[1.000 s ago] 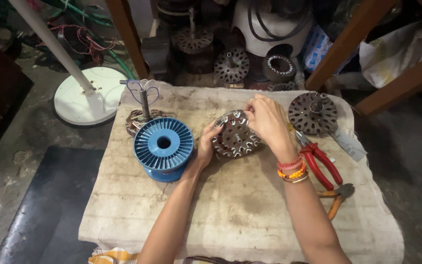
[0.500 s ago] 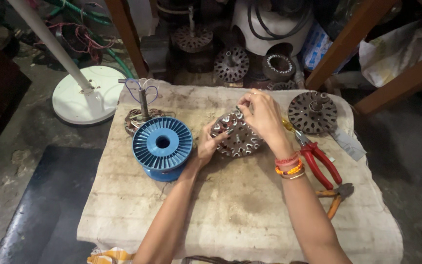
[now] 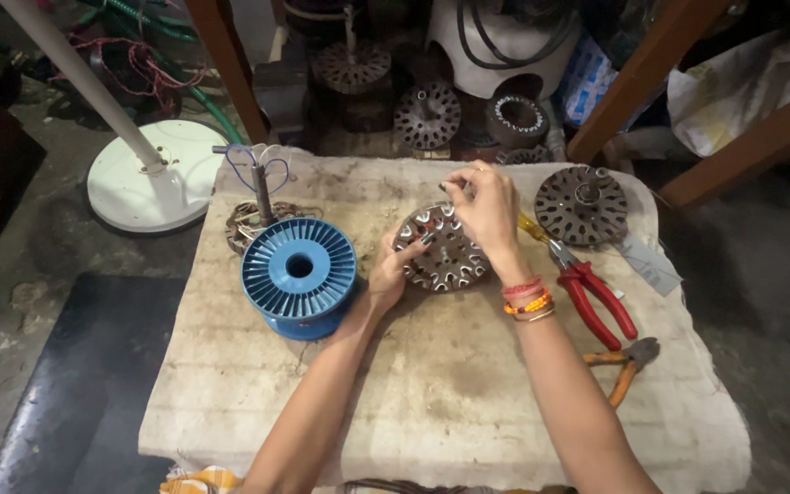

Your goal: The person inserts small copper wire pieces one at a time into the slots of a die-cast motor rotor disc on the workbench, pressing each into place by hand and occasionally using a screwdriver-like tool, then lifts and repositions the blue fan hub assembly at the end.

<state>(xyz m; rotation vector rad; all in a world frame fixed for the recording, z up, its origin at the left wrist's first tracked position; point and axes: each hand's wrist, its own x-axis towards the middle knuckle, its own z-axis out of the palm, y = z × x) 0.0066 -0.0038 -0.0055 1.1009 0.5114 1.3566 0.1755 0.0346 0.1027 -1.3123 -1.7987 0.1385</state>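
Head view: a round slotted metal stator [image 3: 441, 247] sits tilted on the tabletop [image 3: 432, 384], its flat slotted face turned up and toward the camera, so its axis leans up rather than lying flat; being a disc, it has no clear long axis. The left hand [image 3: 390, 274] grips its lower left rim, thumb on the face and fingers curled round the edge behind. The right hand [image 3: 485, 209] is at the upper right rim, fingers bent and pinched together at the tips just above the stator's top edge; whether something thin is caught in that pinch is too small to tell. Bracelets [image 3: 528, 297] in red and orange ring the right wrist. Just left of the left hand stands a blue ribbed spool [image 3: 299, 273], and behind it, farther from the hand, a small wound coil with a metal shaft [image 3: 258, 206] standing upright. To the right of the right hand lies a second slotted metal disc [image 3: 582, 206]; nearer the right forearm lie red-handled pliers [image 3: 592, 293] and, beyond them, orange-handled cutters [image 3: 624, 361]. Past the tabletop's far left corner, a white round fan base [image 3: 153, 187] rests on the floor.
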